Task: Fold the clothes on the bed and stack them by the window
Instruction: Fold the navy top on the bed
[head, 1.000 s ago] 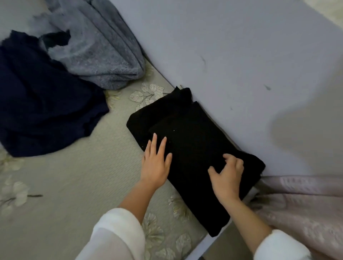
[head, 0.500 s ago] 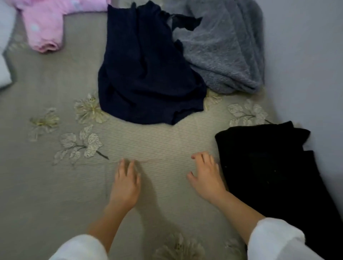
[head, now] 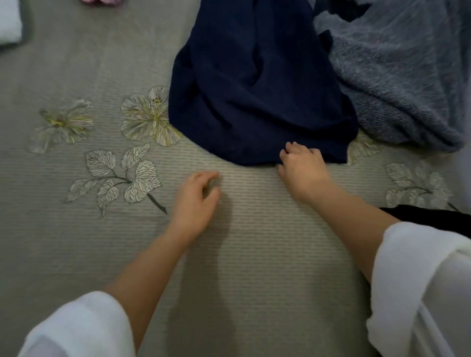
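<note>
A crumpled navy blue garment (head: 254,89) lies on the grey floral bed cover (head: 76,254) at the top middle. My right hand (head: 303,170) rests on its near hem, fingers curled into the cloth. My left hand (head: 196,201) hovers over the bare cover a little to the left and nearer, fingers loosely curled and holding nothing. A fuzzy grey sweater (head: 402,76) lies bunched at the upper right, touching the navy garment. The folded black garment (head: 438,216) shows only as a dark edge at the right, behind my right sleeve.
A pink garment (head: 99,2) peeks in at the top edge. A white folded item (head: 9,23) sits at the top left corner. A pale wall (head: 465,158) borders the bed at the far right.
My view swung from the folded black garment to the navy one. Both hands left the black garment and moved forward; the right hand now grips the navy hem.
</note>
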